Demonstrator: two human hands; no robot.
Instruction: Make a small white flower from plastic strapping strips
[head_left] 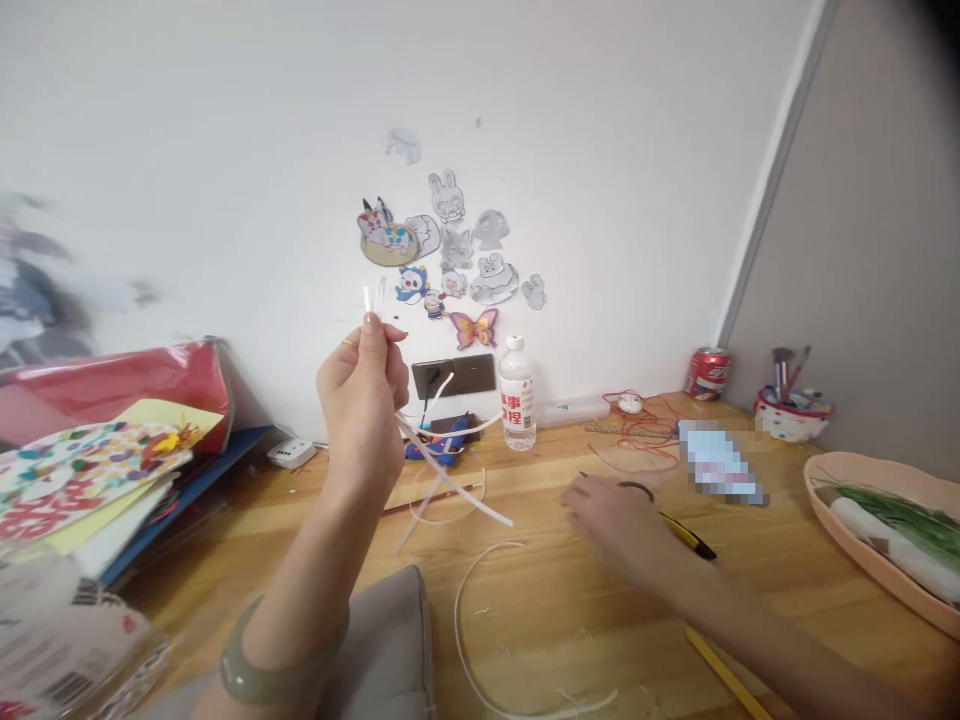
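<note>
Raised over the table, my left hand (pixel 364 385) is closed, with thumb and fingers pinching several narrow white strips (pixel 457 487). Short ends of the strips stick up above the thumb, and the longer ends hang out to the right below the hand. My right hand (pixel 611 515) is low over the tabletop, blurred, its fingers bent downward and mostly hidden. A dark loop (pixel 637 487) and a thin dark tip show beside it, perhaps scissors. Just behind that wrist lies a yellow and black utility knife (pixel 688 537). One loose white strip (pixel 459 610) curves across the table.
A water bottle (pixel 517 395) stands by the wall, near a blue glue gun (pixel 450 443). Red cord (pixel 637 430), a soda can (pixel 709 373) and a pink basket (pixel 832 520) are on the right. Papers (pixel 150 480) pile up left; a grey cushion (pixel 390 640) is in front.
</note>
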